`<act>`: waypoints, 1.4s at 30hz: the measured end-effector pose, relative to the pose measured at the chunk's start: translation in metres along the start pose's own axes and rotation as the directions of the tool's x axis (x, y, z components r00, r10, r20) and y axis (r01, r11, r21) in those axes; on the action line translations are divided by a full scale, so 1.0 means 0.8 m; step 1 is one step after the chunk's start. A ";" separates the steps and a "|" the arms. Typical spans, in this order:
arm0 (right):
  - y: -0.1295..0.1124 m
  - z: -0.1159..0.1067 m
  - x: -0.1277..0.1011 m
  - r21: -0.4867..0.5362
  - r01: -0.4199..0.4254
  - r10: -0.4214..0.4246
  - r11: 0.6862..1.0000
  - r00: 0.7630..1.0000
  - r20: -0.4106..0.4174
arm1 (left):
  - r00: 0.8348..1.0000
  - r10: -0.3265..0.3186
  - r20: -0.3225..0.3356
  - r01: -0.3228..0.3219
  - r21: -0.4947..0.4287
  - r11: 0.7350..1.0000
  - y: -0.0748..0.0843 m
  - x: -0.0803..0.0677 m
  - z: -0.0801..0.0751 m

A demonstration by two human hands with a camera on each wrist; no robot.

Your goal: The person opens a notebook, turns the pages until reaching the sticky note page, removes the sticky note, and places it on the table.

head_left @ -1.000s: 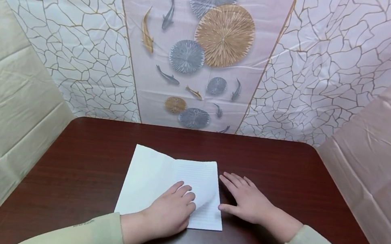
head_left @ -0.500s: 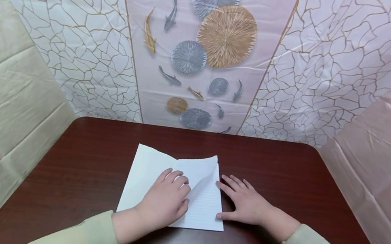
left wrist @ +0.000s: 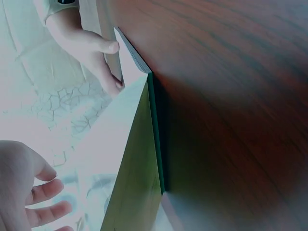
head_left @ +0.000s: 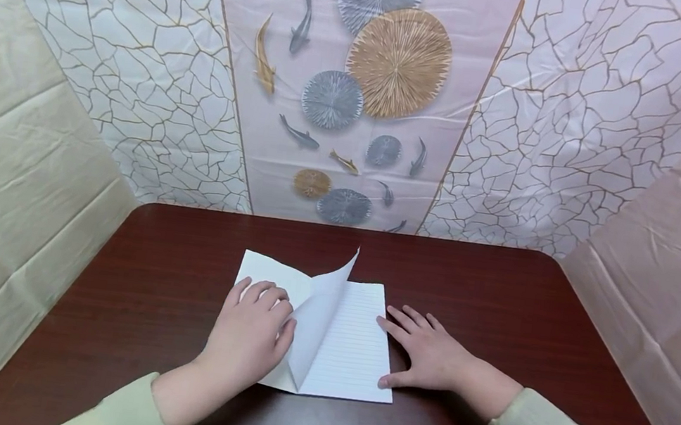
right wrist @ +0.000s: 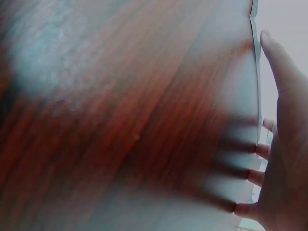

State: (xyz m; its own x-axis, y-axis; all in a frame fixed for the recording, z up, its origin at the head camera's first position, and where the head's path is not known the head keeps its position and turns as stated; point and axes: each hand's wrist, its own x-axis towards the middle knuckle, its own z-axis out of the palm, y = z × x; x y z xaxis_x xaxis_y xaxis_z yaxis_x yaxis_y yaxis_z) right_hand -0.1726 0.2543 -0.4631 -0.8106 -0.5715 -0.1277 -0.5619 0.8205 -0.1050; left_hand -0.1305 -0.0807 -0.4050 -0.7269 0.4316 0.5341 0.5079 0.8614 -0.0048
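An open notebook (head_left: 363, 343) with lined paper lies on the table. One of its leaves (head_left: 319, 320) stands half raised near the fold, its far corner pointing up and back. My left hand (head_left: 249, 329) is over the left page, fingers loosely bent, thumb side right against the raised leaf. In the left wrist view the thumb and fingers of that hand (left wrist: 21, 185) are apart, and a dark green cover edge (left wrist: 155, 130) shows under the pages. My right hand (head_left: 431, 355) rests with spread fingers at the notebook's right edge, thumb near the lower corner.
The dark red-brown wooden table (head_left: 183, 250) has rounded far corners. Behind it hangs a patterned cloth (head_left: 354, 101) with fish and round shapes. Plain pale cloth walls (head_left: 35, 154) stand at both sides.
My left hand has moved left across the notebook. The leaf has risen from the right page and swung toward the fold, baring the lined page below. My right hand has stayed nearly still.
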 end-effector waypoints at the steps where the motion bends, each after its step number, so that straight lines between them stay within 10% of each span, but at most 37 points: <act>1: 0.000 0.000 0.000 -0.004 0.001 -0.001 1.000 1.000 0.000 | 1.000 -0.008 -0.005 0.008 0.003 1.000 -0.002 -0.001 -0.001; 22: 0.001 0.002 0.001 0.003 -0.009 0.009 1.000 1.000 0.010 | 0.981 -0.189 0.035 0.187 0.032 0.982 -0.042 -0.051 -0.024; 42: -0.003 -0.002 -0.001 0.019 -0.012 0.012 1.000 1.000 0.007 | 0.889 -0.280 0.362 0.220 0.199 0.955 -0.053 -0.084 -0.019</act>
State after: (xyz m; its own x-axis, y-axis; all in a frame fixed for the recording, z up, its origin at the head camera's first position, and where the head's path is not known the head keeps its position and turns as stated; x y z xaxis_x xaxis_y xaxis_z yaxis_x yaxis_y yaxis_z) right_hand -0.1711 0.2528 -0.4616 -0.8161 -0.5618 -0.1355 -0.5489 0.8269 -0.1226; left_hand -0.0962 -0.1499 -0.4276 -0.9558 0.2394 0.1705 0.2332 0.9708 -0.0556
